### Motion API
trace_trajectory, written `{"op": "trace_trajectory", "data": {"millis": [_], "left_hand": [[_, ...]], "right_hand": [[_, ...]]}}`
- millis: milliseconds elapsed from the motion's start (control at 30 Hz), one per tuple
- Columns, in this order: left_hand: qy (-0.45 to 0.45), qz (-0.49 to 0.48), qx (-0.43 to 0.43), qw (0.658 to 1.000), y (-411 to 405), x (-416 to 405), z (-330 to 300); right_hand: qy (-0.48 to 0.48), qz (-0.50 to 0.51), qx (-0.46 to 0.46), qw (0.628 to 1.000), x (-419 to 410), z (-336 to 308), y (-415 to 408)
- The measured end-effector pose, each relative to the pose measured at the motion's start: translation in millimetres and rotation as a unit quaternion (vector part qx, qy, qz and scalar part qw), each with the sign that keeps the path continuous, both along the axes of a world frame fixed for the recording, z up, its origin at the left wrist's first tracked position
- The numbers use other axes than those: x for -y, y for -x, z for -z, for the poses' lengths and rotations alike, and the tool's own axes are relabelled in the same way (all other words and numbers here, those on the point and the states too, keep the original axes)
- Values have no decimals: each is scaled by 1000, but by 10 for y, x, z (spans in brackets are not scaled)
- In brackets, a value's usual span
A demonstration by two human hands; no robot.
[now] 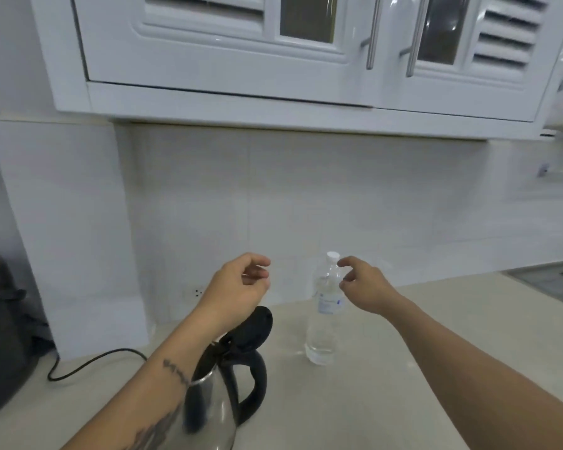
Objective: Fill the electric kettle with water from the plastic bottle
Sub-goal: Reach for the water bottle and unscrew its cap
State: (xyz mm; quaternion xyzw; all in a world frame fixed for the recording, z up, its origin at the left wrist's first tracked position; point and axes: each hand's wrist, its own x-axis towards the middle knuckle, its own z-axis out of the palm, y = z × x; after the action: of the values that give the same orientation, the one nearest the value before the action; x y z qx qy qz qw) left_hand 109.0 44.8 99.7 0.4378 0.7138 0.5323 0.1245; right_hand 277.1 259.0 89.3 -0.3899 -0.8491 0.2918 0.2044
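Upright on the pale beige stone table (403,368) stood a clear plastic water bottle (322,319), long axis vertical, small white cap (333,255) pointing straight up and screwed on, water visible in the lower part. Just to its left and nearer the camera sat a polished steel electric kettle (208,407) with a black handle (255,384) turned toward the bottle; black hinged lid (252,329) flipped up and open, mouth facing upward. Kettle and bottle apart, not touching.

Reached in from the lower right, the right hand (364,287), held beside the bottle's neck, fingers (346,262) loosely curled and parted, index tip just next to the cap; contact with cap or neck could not be told. Nothing gripped.

Raised above the kettle lid, the left hand (238,287), fingers (257,271) curled inward with the thumb close to them, empty. Dark tattoo marks showed along the left forearm (163,378), which crossed in front of the kettle body.

Trailed across the table at left, a black power cord (88,362), beside a dark appliance (0,336) at the frame edge. Behind, white wall tiles (306,196), and above them white louvred cabinets (241,60) with metal bar handles (372,34).
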Motion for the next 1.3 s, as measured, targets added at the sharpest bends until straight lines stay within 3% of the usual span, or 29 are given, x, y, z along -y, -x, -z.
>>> {"op": "trace_trajectory", "data": {"millis": [300,767,1067,1300], "left_hand": [[19,-10,23,1000,-397,-1060,92],[103,-106,90,985,-706,-1441,618],[133,-45,102,985,-777,-1326,783],[141,28,94,985,-847,-1011,829]], "right_hand": [[-36,-69,105,991,-841,-12,340],[-186,-168,34,967,-1152,211,458],[-121,-219,45,967,-715,72,136],[-73,-178,28,981,-220,-15,-38]]}}
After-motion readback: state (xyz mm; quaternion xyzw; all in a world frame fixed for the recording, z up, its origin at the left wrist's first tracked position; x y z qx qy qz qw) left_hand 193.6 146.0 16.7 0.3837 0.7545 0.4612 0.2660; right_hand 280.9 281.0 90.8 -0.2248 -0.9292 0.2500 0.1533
